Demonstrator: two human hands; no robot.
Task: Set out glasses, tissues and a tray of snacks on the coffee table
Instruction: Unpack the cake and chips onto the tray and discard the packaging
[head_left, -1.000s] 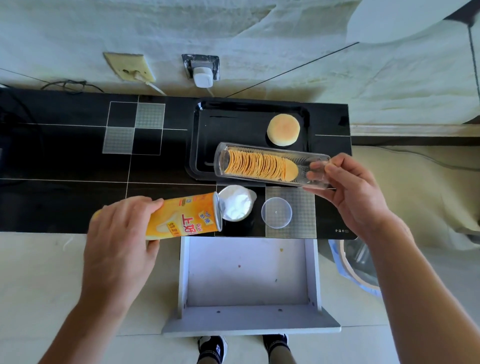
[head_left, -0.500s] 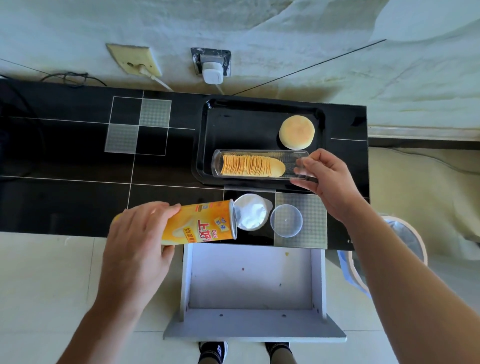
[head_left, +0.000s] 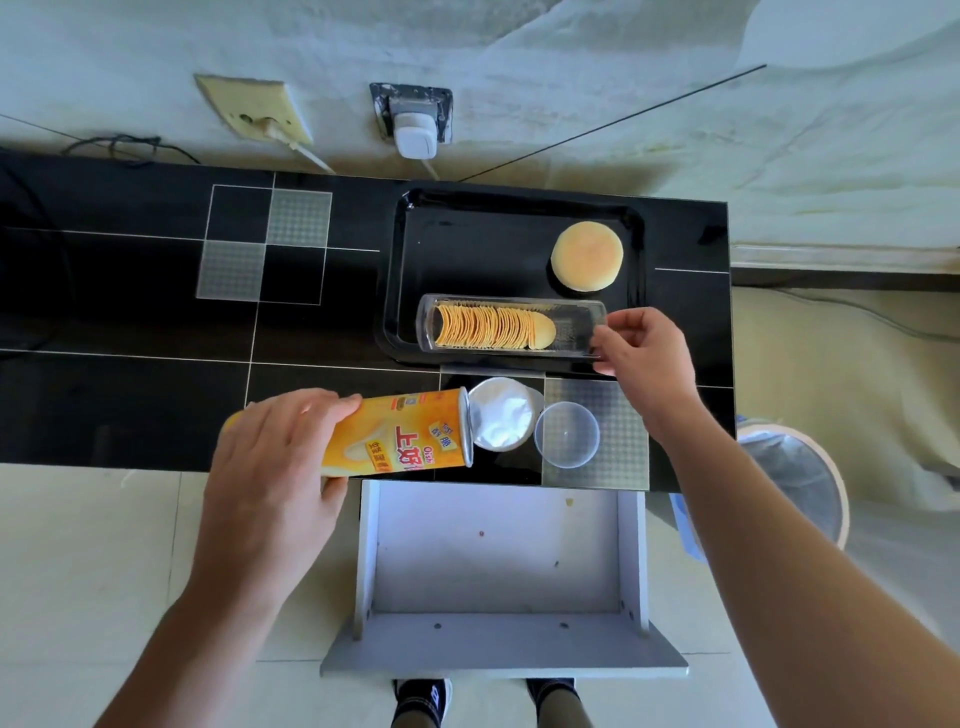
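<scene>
Step in hand, by judgement: loading the snack tray (head_left: 400, 270), a black one at the far right of the black coffee table (head_left: 130, 322). Clear plastic chip sleeve (head_left: 511, 328) lying flat in tray's near part, stack of crisps (head_left: 491, 327) inside, filling its left two-thirds. Right hand (head_left: 644, 358) at sleeve's right end, thumb and fingertips curled in a light pinch on the end wall; firmness of contact not determinable. Left hand (head_left: 275, 467) wrapped around yellow chip canister (head_left: 400, 434), held on its side over table's near edge, open mouth facing right. Round bun (head_left: 587, 255) in tray's far right corner, apart from sleeve. Foil seal (head_left: 501, 413) and clear plastic lid (head_left: 566, 434) on table beside canister mouth. White drawer (head_left: 498, 639) pulled open below.

Next move, by judgement: release sleeve squarely, then dispose of canister, seal and lid. No glasses or tissues in sight.
</scene>
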